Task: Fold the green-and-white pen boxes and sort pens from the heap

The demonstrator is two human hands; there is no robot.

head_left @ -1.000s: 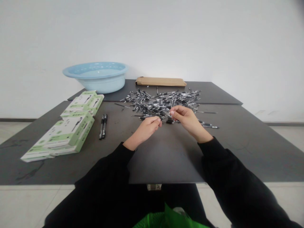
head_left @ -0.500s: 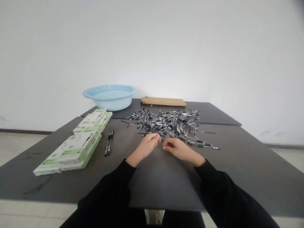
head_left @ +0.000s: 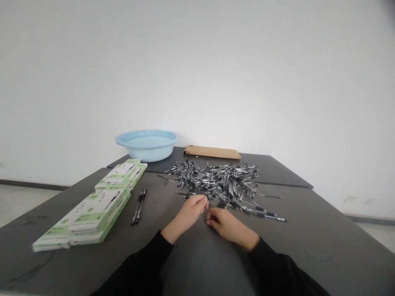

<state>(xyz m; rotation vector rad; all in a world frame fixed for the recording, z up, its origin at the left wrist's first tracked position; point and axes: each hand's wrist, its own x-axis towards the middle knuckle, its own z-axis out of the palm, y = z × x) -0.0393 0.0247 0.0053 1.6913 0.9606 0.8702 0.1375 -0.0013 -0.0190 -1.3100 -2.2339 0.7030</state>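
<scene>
My left hand [head_left: 191,210] is closed at the near edge of a heap of black and clear pens [head_left: 224,181]. Its thumb and fingers are pinched together, but I cannot make out what is between them. Just to the right, my right hand [head_left: 230,224] has its fingers curled in, with the fingertips close to those of the left. Whatever it holds is hidden or too small to name. Left of my hands, a pair of pens [head_left: 139,206] lies side by side on the dark table [head_left: 212,263].
Green and white pen boxes [head_left: 92,213] are stacked at the left. Behind them stands a light blue plastic basin [head_left: 148,149]. A flat brown cardboard piece [head_left: 212,152] lies at the back, near the white wall [head_left: 216,74]. Loose thin rods [head_left: 269,196] stick out around the heap.
The view has tilted up, so the table's contents sit lower in the picture. My right hand has come slightly closer to my left hand. Both stay closed.
</scene>
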